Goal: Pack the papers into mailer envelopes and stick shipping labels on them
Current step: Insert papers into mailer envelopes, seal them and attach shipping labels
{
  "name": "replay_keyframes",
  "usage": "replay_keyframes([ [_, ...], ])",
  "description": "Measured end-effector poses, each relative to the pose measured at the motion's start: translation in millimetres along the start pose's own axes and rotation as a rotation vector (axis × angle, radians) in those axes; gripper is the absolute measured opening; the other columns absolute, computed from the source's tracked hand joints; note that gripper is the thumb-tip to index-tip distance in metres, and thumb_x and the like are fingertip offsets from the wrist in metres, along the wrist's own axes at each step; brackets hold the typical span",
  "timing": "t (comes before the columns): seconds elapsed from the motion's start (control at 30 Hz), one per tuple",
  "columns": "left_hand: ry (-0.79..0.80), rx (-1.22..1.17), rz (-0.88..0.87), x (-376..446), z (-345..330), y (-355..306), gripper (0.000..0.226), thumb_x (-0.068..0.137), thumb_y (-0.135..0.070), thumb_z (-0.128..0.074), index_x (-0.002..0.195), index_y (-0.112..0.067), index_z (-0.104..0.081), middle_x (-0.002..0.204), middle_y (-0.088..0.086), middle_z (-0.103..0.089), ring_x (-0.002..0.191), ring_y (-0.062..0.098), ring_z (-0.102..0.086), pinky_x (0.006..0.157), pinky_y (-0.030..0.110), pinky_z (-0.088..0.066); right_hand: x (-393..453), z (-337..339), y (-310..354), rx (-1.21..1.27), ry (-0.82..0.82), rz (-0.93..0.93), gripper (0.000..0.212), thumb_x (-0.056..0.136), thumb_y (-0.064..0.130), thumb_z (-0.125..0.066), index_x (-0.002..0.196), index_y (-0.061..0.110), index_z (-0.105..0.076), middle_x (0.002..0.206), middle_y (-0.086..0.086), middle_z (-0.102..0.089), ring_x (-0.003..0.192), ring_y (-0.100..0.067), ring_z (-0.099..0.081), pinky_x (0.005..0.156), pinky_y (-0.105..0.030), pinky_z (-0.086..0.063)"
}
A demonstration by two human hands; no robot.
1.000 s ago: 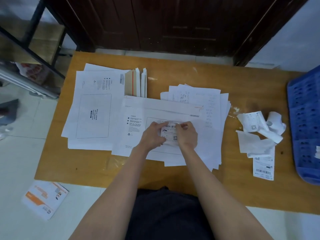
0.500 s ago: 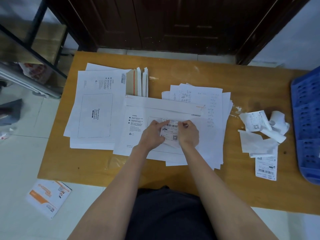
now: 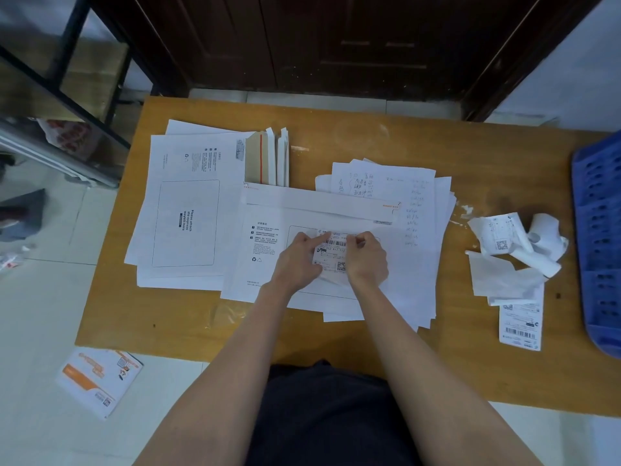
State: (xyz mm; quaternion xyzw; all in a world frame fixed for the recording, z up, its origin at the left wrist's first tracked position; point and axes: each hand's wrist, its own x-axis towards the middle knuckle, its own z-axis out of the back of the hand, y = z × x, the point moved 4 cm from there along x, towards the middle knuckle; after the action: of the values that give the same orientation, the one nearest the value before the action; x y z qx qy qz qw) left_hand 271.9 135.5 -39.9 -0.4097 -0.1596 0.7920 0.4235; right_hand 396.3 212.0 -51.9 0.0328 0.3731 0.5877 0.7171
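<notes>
both hands unmoved, left hand and right hand pinching one shipping label, one mailer

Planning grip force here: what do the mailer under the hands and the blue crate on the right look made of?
Mailer envelope: matte white paperboard, probably; it lies flat and stiff, and a stacked one shows a brown inner face. Blue crate: moulded plastic, slightly glossy, with rows of punched holes.
</notes>
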Motion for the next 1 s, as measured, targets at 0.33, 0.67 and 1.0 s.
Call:
replay_keyframes([
  [0.33,0.023,0.091,0.017,1.0,-1.4,-1.3,0.071,0.084,-0.009,-0.06,0.145,-0.035,-0.036,0.111,-0.001,-0.042,0.083,0.019,-0.052,0.076,0.034,-0.053,2.7,-2.1,-0.9,-0.05,-0.003,-0.015,0.026,0.098,0.037,-0.042,0.1,0.019,-0.06,0.1,0.003,-0.067,0.073,-0.014,-0.05,0.06,-0.024,-0.033],
  [0.67,0.038,0.149,0.044,1.6,-2.6,-2.1,0.072,0.085,-0.011,-0.058,0.147,-0.037,-0.032,0.112,-0.002,-0.04,0.083,0.021,-0.053,0.071,0.032,-0.05,9.7,-3.4,3.8,-0.215,0.015,0.026,0.031,0.097,0.04,-0.043,0.102,0.016,-0.061,0.096,-0.002,-0.067,0.081,-0.021,-0.061,0.065,-0.027,-0.04],
  [1.0,0.044,0.141,0.057,1.3,-3.4,-2.5,0.073,0.085,-0.009,-0.057,0.146,-0.039,-0.032,0.114,-0.003,-0.039,0.08,0.023,-0.056,0.067,0.03,-0.048,1.1,-8.0,1.9,-0.37,-0.103,0.076,0.07,0.078,0.074,-0.048,0.106,0.01,-0.047,0.1,-0.003,-0.055,0.082,-0.025,-0.06,0.073,-0.036,-0.031],
])
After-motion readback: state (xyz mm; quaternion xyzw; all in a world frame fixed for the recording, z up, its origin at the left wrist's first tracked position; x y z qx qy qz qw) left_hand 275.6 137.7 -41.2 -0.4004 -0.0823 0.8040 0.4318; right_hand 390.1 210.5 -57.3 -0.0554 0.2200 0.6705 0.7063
